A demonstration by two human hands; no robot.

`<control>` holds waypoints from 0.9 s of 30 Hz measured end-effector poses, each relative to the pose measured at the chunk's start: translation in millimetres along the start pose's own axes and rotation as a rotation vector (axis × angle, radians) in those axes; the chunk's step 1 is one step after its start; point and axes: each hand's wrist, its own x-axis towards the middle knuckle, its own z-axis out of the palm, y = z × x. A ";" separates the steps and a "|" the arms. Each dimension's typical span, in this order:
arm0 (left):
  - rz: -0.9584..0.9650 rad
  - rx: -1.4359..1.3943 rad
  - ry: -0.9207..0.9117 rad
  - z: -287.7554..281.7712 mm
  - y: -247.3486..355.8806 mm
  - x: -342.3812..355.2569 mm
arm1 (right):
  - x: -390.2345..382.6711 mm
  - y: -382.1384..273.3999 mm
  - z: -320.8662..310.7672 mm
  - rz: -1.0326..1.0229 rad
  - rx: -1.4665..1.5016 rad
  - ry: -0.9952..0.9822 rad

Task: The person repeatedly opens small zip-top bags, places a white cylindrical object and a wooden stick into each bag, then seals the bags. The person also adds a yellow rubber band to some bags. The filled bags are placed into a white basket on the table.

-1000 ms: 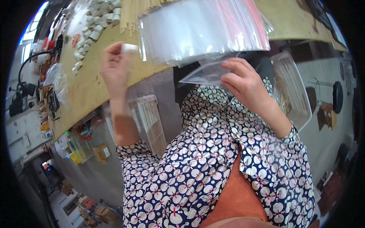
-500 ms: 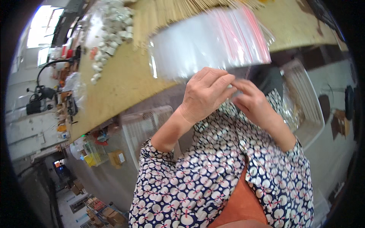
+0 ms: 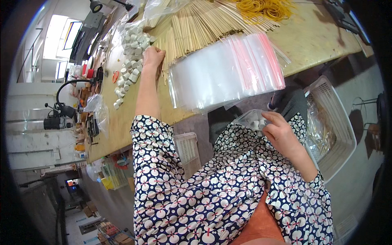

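My left hand [image 3: 153, 57] reaches far over the table, between a heap of small white cylinders [image 3: 132, 67] and a fan of thin wooden sticks [image 3: 204, 20]. Its fingers are curled closed at the sticks' left edge, and what they grip, if anything, is hidden. Close to my lap, my right hand [image 3: 281, 132] pinches a small clear plastic bag [image 3: 245, 118] that has a few white cylinders in its bottom. A stack of flat clear zip bags [image 3: 208, 77] with red stripes lies on the table's near edge, between my two hands.
Yellow rubber bands [image 3: 265, 9] lie in a pile at the far side of the table [image 3: 118, 126]. To the right stands a white plastic crate [image 3: 341, 122] holding clear packets; another pale basket [image 3: 188, 153] is below the table. Orange-handled scissors [image 3: 115, 76] lie left of the cylinders.
My left hand has left my right hand and stretched forward and left to the sticks. My right hand has lowered slightly, and the bag it holds now shows clearly.
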 end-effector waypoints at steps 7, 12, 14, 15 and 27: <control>-0.346 -1.090 -0.256 -10.9 -16.4 -4.0 | 3.1 -2.4 -7.4 0.006 -0.038 -0.013; 0.052 -1.158 0.237 -46.3 -36.7 -42.8 | 8.8 -0.7 -9.3 -0.029 -0.072 -0.011; 0.106 -1.295 0.317 -93.3 36.9 -95.9 | 6.9 3.0 -13.0 -0.031 -0.134 0.014; 0.153 -1.420 0.292 -109.7 64.6 -122.3 | 8.2 3.1 -14.9 -0.041 -0.143 0.032; 0.404 -1.027 0.086 -27.9 198.3 -282.7 | 25.8 -12.2 -27.6 -0.139 -0.191 0.037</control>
